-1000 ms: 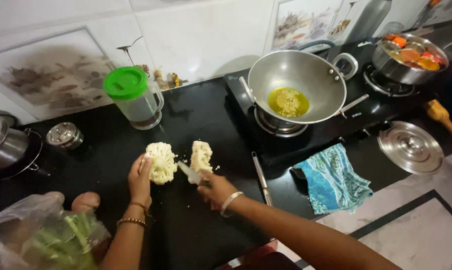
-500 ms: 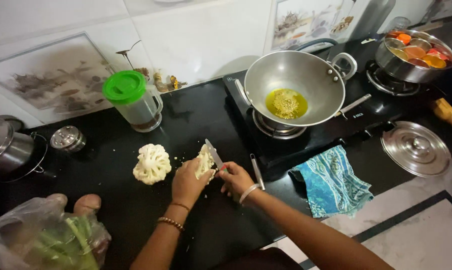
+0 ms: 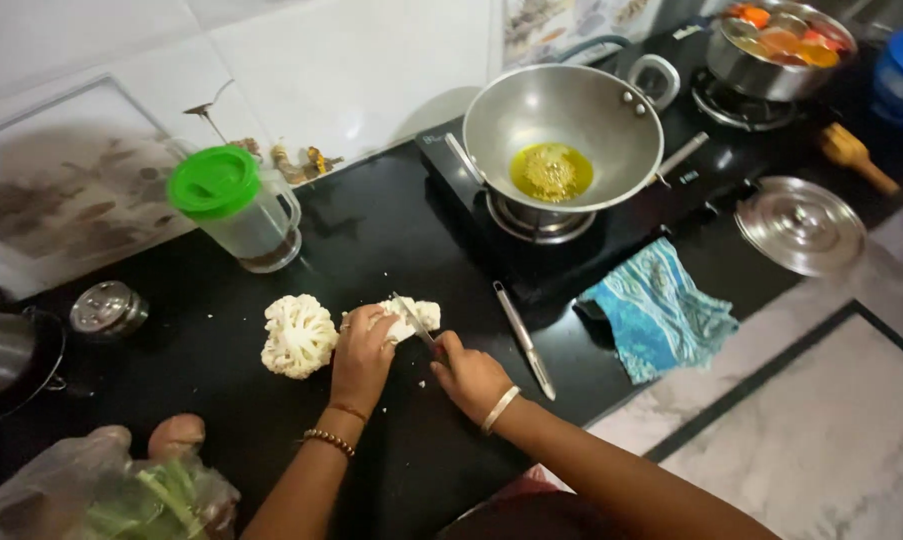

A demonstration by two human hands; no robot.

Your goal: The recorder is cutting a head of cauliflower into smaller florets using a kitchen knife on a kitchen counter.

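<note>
On the black counter (image 3: 391, 230) lie two pieces of white cauliflower. My left hand (image 3: 363, 352) presses down on the right piece (image 3: 416, 315). My right hand (image 3: 469, 376) grips a knife (image 3: 414, 325) whose blade rests across that piece. The bigger left piece (image 3: 297, 335) sits free, just left of my left hand.
A steel wok (image 3: 561, 125) with yellow oil sits on a stove. A green-lidded jug (image 3: 236, 205), a metal utensil (image 3: 523, 340), a blue cloth (image 3: 661, 310), a steel lid (image 3: 799, 225), a pot of vegetables (image 3: 781, 45) and a plastic bag of greens (image 3: 111, 495) surround the spot.
My left hand left the bigger cauliflower piece and moved right onto the smaller one. My right hand brought the knife up over that piece.
</note>
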